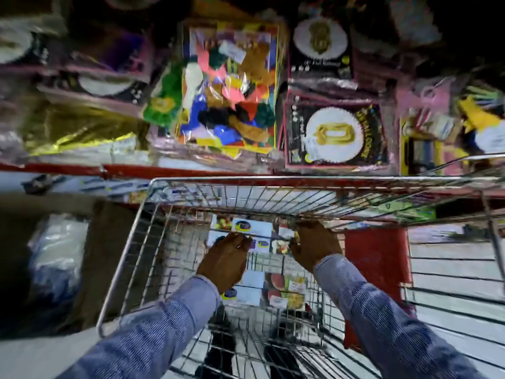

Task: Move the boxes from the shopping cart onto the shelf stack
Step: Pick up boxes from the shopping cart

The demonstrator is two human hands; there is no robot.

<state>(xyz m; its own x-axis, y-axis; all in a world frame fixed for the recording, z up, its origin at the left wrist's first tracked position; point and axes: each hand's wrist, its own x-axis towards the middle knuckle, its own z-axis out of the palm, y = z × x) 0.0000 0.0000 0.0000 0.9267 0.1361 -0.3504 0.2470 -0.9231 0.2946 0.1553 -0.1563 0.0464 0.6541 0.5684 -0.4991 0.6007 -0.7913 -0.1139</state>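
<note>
Head view: my arms reach down into the shopping cart.
Left hand: fingers curled on the upper box (blurred).
Right hand: gripping its other side.
Second box: lower in cart.

The whole head view is smeared by motion, so the printing on the white boxes in the shopping cart cannot be read; only fruit pictures and a blue oval badge come through. The left hand covers the near part of the upper box, and the right hand hides its right end, so whether either grip has closed on it cannot be told. A lower box is partly hidden behind the left wrist. The packets on the shelf blur together, their labels illegible. Both blue sleeves are cut off by the bottom edge, and the cart's right side runs out of frame
</note>
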